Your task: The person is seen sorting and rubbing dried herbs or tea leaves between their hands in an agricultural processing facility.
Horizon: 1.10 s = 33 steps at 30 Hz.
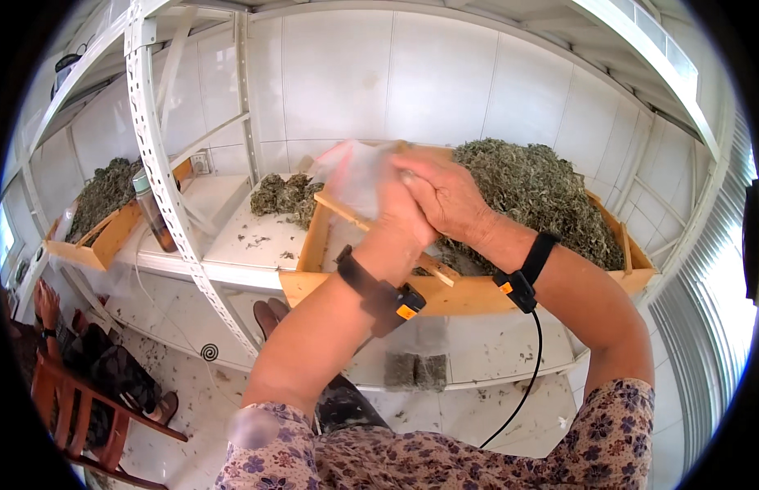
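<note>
clear plastic bag (pixel 357 168) looks kinda crumpled and blurry, with a reddish streak, up around the back left of the wooden tray (pixel 486 303), while dried grey-green herbs (pixel 526 184) are heaped high on the tray's right

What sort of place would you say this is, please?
Probably a small workroom or store for dried plants: a grey-green leafy heap fills much of a wooden tray on white metal shelving, with another loaded tray further left.
</note>
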Tool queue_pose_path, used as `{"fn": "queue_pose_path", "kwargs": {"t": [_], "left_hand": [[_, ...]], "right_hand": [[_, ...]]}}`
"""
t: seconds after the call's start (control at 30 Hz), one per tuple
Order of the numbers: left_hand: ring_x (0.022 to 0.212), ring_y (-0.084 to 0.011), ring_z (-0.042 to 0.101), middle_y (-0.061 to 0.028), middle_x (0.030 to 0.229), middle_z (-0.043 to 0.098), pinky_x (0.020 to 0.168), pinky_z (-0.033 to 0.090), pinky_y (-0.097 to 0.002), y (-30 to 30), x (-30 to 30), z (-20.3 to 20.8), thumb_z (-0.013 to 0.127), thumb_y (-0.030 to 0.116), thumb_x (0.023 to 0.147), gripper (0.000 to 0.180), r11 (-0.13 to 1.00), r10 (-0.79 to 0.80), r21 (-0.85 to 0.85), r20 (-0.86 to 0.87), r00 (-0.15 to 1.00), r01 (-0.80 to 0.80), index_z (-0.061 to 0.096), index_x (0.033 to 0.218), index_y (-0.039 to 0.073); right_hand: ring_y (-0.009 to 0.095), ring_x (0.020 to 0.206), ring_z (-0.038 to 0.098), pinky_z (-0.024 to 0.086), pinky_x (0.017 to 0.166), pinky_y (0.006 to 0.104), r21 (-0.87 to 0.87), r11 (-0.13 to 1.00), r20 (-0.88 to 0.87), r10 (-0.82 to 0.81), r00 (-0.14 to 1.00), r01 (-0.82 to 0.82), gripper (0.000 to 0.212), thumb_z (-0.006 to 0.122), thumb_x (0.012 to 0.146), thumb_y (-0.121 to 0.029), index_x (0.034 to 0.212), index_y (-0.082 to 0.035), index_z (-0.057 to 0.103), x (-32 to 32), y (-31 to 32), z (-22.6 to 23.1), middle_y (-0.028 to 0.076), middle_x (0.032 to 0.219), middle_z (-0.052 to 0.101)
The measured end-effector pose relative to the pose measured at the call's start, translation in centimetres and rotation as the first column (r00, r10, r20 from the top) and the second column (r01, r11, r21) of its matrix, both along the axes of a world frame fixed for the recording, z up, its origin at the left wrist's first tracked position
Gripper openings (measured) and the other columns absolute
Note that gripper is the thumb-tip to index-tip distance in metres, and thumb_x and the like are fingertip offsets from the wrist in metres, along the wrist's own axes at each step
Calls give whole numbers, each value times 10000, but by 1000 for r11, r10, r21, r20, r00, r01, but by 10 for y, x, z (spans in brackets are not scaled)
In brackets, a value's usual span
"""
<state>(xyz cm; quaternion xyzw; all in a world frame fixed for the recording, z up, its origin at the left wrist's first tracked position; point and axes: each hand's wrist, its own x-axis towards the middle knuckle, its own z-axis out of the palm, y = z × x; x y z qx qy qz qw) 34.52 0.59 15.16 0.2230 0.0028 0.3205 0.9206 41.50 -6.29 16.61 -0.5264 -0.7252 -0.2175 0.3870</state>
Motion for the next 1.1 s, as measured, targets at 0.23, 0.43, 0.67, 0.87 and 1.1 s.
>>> {"fn": "queue_pose_path", "kwargs": {"t": [0.23, 0.43, 0.67, 0.87, 1.1], "left_hand": [[984, -250, 507, -105, 1057, 523, 869, 420, -376, -7, -3, 14, 305, 334, 884, 344, 993, 88, -68, -88, 992, -94, 492, 987, 65], [991, -249, 502, -119, 1045, 511, 867, 419, -377, 5, 11, 3, 307, 319, 891, 331, 995, 88, -31, -66, 994, -90, 485, 999, 62], [1002, -217, 518, -120, 1074, 522, 828, 451, -341, -5, 4, -32, 397, 165, 900, 237, 689, 291, 665, 110, 951, -287, 468, 1076, 22], [988, -239, 514, -119, 1086, 514, 853, 443, -384, -4, 0, -38, 313, 288, 934, 311, 671, 185, 686, 213, 959, -282, 473, 1058, 54], [993, -202, 509, -90, 1059, 517, 853, 443, -339, -41, -44, -5, 304, 353, 937, 350, 998, -57, -28, -11, 998, 57, 473, 1081, 84]], "right_hand": [[326, 889, 559, 447, 780, 359, -117, 991, -372, 22, 928, -70, 297, 442, 849, -189, 1062, -27, 572, -11, 1, -1, 176, 976, 591], [332, 997, 523, 383, 893, 371, -97, 982, -539, 86, 838, -163, 438, 359, 893, -320, 1146, 2, 514, -3, 14, -3, 218, 1064, 558], [349, 1126, 441, 343, 953, 381, -49, 997, -414, -78, 907, 64, 528, 358, 888, -393, 1215, 15, 434, -13, 8, -5, 232, 1049, 555], [353, 1064, 484, 372, 922, 378, -126, 991, -279, -70, 958, 36, 433, 378, 884, -311, 1164, 0, 490, -10, 8, 3, 190, 1130, 530], [314, 1047, 522, 418, 901, 369, 168, 982, -13, 91, 996, -87, 319, 497, 748, -25, 1060, -21, 563, -35, -24, -16, 170, 1125, 549]]}}
